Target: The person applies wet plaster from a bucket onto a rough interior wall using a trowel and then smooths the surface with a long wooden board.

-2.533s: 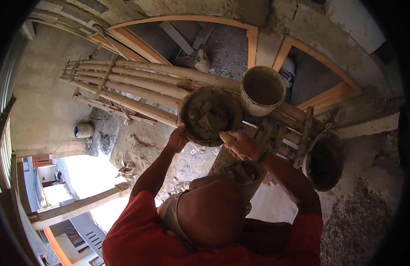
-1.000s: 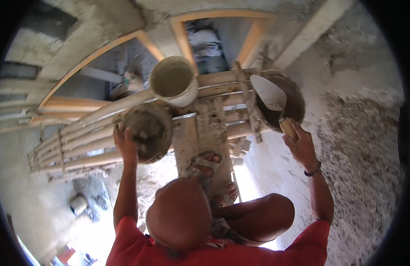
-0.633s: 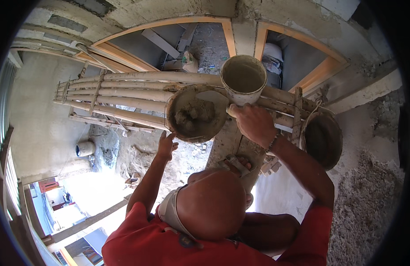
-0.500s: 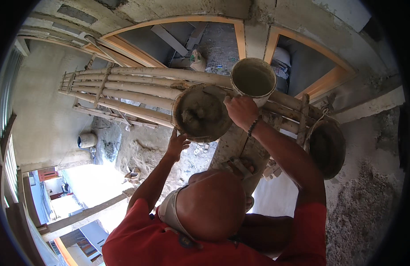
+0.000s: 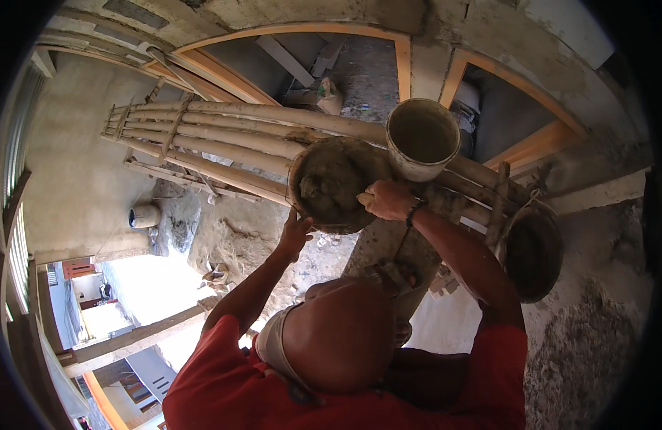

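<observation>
A round basin [image 5: 369, 166] holding wet grey mortar [image 5: 327, 186] sits on the bamboo poles in front of me. At its near left rim my left hand [image 5: 295, 235] grips the edge with bent fingers. My right hand [image 5: 390, 200] is closed at the basin's right rim. A small light-brown end sticks out of this fist toward the mortar, but what it belongs to is hidden. Just beyond the right hand stands a pale bucket [image 5: 415, 170], its inside coated grey.
Bamboo poles [image 5: 223, 147] run off to the left. A plank [image 5: 377, 247] lies below the basin. Another dark bucket [image 5: 533, 251] hangs by a cord at right. Orange-framed openings [image 5: 405, 72] are in the wall ahead. A drum [image 5: 145, 216] lies far left, low down.
My right hand has come nearer to me, from beside the bucket down to the basin's right rim. The left hand stays on the basin. The whole view has shifted slightly.
</observation>
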`<state>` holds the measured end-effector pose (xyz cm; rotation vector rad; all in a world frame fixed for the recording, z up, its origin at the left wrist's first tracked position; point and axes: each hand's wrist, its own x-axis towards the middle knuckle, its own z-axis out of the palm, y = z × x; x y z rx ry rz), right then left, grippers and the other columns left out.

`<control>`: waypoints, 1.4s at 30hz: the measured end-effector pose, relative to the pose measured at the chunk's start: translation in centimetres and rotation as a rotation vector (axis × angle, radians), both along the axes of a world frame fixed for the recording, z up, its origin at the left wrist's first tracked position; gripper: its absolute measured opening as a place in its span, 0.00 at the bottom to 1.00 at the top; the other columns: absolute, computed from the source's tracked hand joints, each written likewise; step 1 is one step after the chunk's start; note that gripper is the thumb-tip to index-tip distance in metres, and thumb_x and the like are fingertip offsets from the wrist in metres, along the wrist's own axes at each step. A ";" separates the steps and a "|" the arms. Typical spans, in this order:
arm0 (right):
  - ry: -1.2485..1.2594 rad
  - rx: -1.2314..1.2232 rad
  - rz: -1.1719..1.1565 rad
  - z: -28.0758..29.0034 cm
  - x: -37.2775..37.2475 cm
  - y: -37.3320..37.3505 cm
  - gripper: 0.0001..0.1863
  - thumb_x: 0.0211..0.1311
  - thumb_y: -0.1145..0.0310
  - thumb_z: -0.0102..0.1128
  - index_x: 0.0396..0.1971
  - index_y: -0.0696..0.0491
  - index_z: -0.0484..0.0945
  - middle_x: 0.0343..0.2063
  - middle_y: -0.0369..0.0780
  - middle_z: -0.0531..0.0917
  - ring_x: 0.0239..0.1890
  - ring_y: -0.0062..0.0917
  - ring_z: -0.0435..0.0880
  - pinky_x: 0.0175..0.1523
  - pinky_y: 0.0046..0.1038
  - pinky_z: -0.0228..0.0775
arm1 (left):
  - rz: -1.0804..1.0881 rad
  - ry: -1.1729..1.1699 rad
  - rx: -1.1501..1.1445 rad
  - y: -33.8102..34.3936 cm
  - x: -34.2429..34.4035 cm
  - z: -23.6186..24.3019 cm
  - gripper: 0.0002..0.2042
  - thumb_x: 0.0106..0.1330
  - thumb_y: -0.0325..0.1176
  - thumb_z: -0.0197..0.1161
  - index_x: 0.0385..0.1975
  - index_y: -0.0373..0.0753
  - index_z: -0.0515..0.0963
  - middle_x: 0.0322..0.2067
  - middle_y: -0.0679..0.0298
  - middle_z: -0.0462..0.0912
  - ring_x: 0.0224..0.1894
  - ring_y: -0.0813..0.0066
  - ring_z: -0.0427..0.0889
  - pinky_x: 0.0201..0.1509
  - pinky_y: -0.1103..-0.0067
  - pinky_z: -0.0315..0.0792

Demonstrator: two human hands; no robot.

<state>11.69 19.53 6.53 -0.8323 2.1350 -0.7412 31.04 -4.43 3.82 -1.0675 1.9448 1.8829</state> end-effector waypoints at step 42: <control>-0.179 -0.272 -1.297 13.0 16.6 31.6 0.28 0.58 0.71 0.61 0.60 0.60 0.70 0.26 0.35 0.78 0.21 0.12 0.72 0.26 0.17 0.69 | -0.574 0.526 -0.895 11.0 -26.1 0.3 0.40 0.58 0.39 0.68 0.66 0.29 0.56 0.64 0.34 0.59 0.67 0.39 0.58 0.68 0.59 0.56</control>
